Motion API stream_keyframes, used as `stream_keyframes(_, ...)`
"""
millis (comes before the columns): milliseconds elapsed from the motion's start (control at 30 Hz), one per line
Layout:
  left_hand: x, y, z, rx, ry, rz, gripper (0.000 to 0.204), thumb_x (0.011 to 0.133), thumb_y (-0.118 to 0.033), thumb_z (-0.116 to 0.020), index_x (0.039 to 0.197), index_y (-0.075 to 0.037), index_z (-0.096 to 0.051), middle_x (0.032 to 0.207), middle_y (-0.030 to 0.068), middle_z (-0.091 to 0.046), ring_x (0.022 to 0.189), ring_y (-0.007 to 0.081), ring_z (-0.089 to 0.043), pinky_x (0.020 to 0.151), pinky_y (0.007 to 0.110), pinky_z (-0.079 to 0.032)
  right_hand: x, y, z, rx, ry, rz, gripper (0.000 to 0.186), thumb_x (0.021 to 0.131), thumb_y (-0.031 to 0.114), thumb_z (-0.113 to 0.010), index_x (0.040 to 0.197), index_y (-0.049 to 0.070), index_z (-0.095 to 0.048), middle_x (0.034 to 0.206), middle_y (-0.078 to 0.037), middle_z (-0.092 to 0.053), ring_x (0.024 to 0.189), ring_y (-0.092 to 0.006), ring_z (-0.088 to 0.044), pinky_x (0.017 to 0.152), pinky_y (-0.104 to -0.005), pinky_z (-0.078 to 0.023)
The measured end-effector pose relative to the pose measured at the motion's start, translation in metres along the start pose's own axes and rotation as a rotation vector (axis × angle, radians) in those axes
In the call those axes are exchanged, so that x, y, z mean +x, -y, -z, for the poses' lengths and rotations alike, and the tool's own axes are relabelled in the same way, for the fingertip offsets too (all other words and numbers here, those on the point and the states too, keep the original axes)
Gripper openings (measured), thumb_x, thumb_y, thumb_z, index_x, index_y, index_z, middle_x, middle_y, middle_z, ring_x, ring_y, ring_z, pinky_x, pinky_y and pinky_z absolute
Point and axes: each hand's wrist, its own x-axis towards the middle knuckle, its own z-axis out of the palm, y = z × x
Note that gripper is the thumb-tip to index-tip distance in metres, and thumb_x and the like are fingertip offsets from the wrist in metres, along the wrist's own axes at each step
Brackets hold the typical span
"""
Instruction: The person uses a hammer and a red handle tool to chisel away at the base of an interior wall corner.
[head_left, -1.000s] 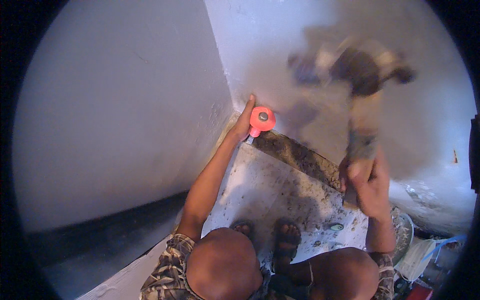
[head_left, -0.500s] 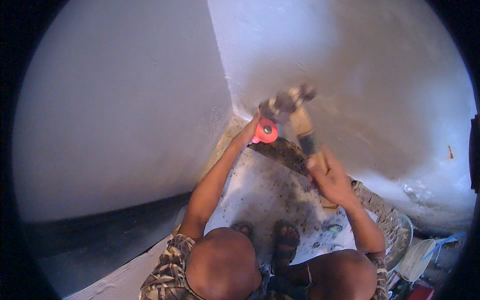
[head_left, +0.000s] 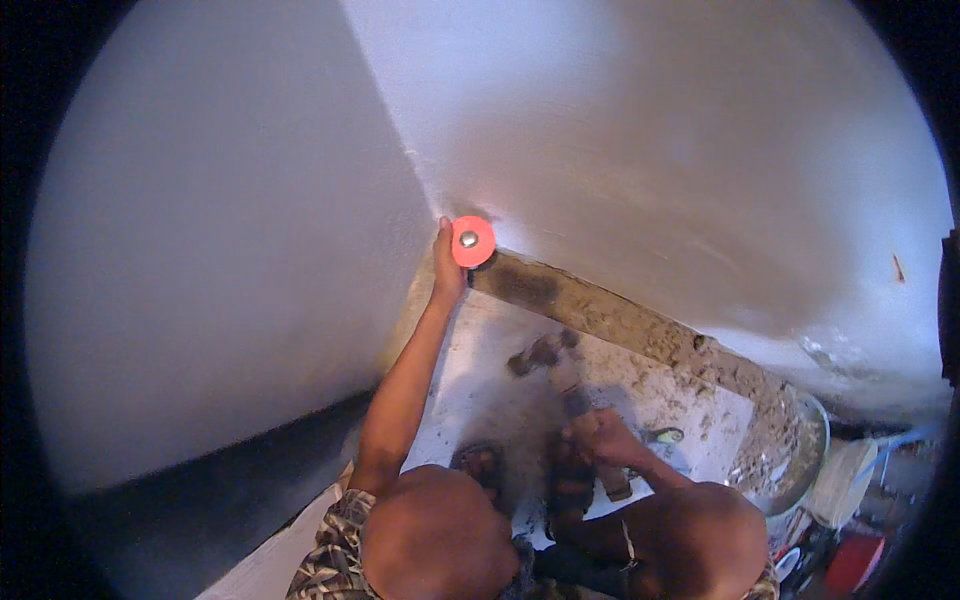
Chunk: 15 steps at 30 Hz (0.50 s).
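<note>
I see open air between the orange-guarded tool and the hammer; the grey wall blocks the left, the pale wall the far side, knees the near.

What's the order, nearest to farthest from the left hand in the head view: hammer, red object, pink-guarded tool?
1. Pink-guarded tool, in the left hand.
2. Hammer, in the right hand.
3. Red object, far lower right.
</note>
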Motion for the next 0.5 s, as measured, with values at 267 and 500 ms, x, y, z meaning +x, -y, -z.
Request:
stream_keyframes(267,-0.038,0.012,-0.049,-0.644,0.277,0.305,0.051,0.092,-0.054,-0.033,0.072,-0.008,-0.046,0.062,0.0042,-0.042,0.059,0.0188,-0.035,0.061,0.038,-0.035,0.018,-0.152,-0.04,-0.404,0.05,0.194,0.03,0.085,0.032,-0.065,0.086,0.003,-0.059,0.07,-0.005,-0.061,0.063,-0.0139,-0.06,0.058,-0.0317,-0.05)
stream_keyframes(500,-0.057,-0.053,-0.03,-0.288,-0.319,-0.07,0.041,0.096,-0.043,-0.04,0.1,-0.005,-0.054,0.094,0.0076,-0.057,0.092,0.0204,-0.056,0.083,0.038,-0.044,0.012,-0.08,-0.034,0.153,0.181,-0.199,0.029,0.086,0.034,-0.064,0.089,0.006,-0.058,0.069,-0.002,-0.059,0.057,-0.0117,-0.057,0.051,-0.028,-0.047)
